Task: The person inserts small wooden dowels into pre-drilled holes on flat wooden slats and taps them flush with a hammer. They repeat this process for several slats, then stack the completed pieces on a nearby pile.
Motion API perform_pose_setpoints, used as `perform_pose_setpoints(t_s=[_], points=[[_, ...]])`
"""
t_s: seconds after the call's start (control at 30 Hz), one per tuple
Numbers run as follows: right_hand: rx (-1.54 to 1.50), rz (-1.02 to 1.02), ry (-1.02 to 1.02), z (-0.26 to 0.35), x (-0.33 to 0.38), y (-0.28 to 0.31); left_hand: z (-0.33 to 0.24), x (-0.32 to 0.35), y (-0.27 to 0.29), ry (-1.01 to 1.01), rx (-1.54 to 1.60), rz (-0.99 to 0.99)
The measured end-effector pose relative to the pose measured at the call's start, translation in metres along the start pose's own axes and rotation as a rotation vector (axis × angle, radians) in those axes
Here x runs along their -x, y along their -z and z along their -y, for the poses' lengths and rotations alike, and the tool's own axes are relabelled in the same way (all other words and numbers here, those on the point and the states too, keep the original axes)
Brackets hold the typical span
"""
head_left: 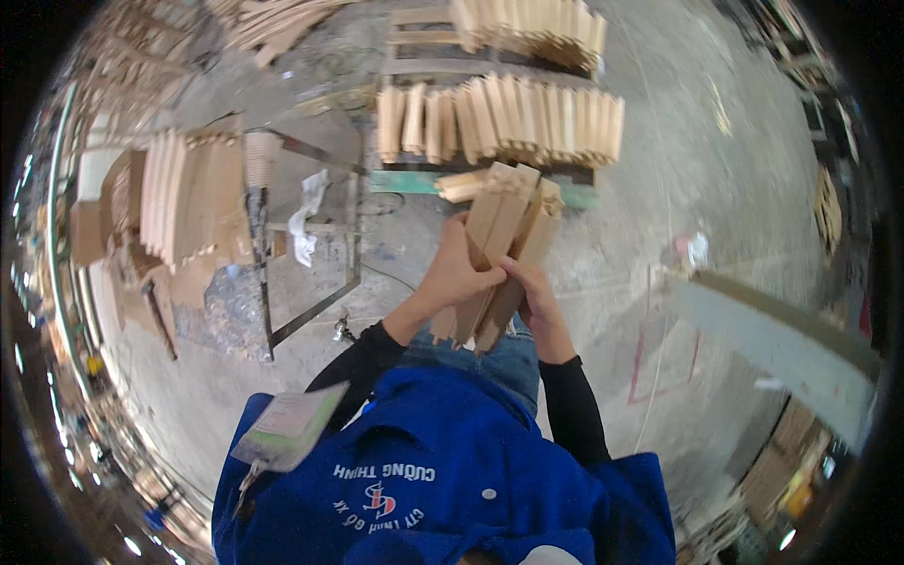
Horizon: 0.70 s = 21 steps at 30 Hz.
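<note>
Holding a bundle of wooden slats [504,245] in front of the body, head view: left hand [454,275] wrapped around the bundle's left side, right hand [535,294] closed on its lower right edge, fingers curled over the wood. Bundle tilted, top end pointing away, above the jeans-clad knee. Beyond it, a row of stacked slats [499,118] on a pallet [424,42]. Left: another slat stack [179,198], metal frame [311,235], white rag [306,221]. Concrete floor [659,141].
</note>
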State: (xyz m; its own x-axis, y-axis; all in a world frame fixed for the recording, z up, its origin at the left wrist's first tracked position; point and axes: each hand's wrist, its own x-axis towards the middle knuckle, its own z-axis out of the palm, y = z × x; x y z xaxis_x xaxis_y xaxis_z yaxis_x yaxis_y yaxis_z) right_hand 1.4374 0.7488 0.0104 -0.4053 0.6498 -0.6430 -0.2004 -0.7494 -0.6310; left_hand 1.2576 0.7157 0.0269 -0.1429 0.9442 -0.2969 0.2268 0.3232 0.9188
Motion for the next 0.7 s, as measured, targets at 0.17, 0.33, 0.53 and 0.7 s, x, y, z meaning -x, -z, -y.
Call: perform_pose_setpoints(t_s=[0.17,0.33,0.53,0.7], points=[[-0.029,0.181,-0.145,0.017,-0.044,-0.008,0.002,-0.024,0.012,-0.117,-0.256,-0.295],[0.078,0.218,-0.154,0.029,-0.075,-0.055,-0.030,-0.015,0.050,0.212,-0.181,-0.382],[0.072,0.468,-0.320,0.029,-0.091,-0.140,0.003,0.022,0.105,0.278,0.319,-0.770],[0.272,0.379,-0.431,0.018,-0.130,-0.195,-0.001,0.072,0.268,0.150,0.545,-0.868]])
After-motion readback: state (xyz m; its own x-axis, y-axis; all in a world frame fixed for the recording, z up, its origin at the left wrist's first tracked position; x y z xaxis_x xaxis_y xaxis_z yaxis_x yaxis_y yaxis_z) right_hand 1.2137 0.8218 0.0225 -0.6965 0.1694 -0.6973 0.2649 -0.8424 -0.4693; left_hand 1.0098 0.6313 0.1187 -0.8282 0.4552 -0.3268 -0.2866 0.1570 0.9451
